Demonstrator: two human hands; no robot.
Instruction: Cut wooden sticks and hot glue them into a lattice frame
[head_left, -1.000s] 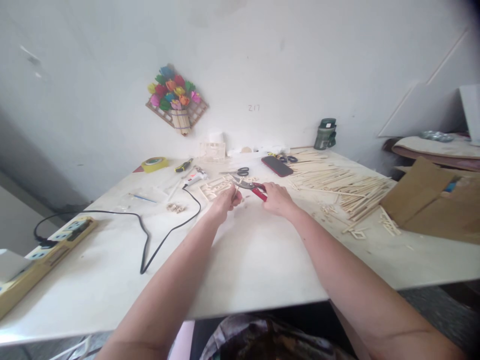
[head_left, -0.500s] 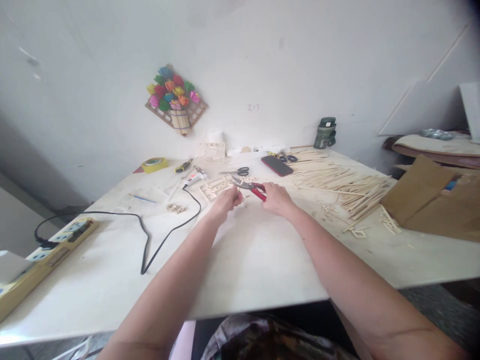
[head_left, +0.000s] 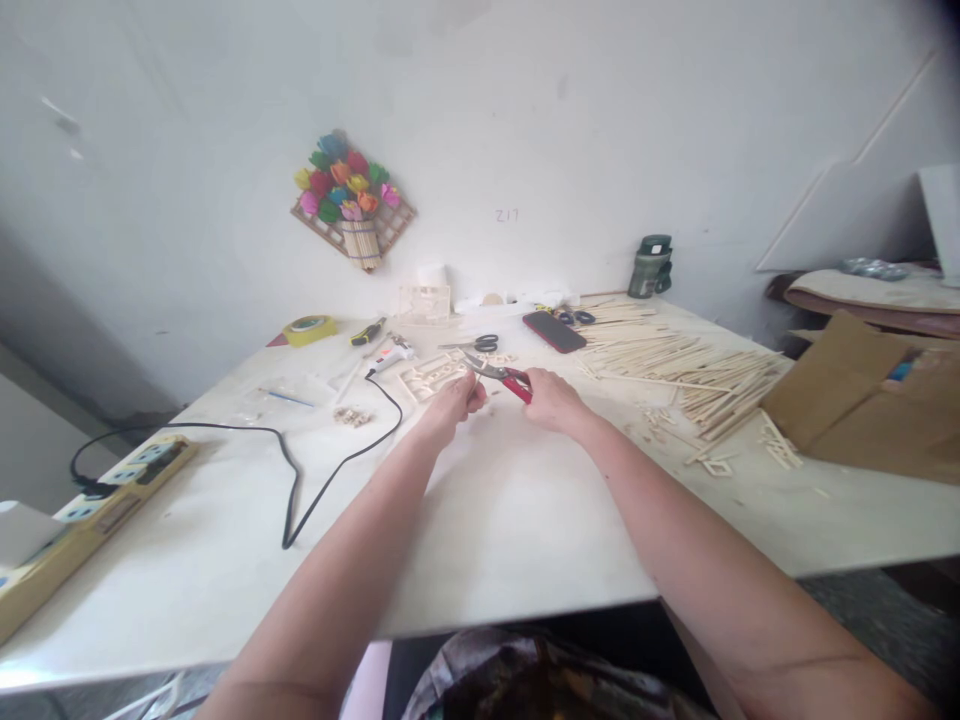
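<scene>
Red-handled cutters [head_left: 516, 384] are gripped in my right hand [head_left: 553, 400], their blades pointing left toward my left hand [head_left: 454, 400]. The fingers of my left hand are pinched round a small wooden stick [head_left: 478, 381], mostly hidden, beside the blades. Just behind my left hand lies a flat openwork frame of small wooden pieces [head_left: 431, 375]. Black-handled scissors [head_left: 486, 343] rest beyond the cutters.
Many thin sticks [head_left: 690, 375] spread at the right beside a cardboard box [head_left: 870, 400]. A phone [head_left: 555, 332] lies behind my hands. On the left are a glue gun [head_left: 394, 355], its looping cord, yellow tape [head_left: 310, 330] and a power strip [head_left: 127, 490].
</scene>
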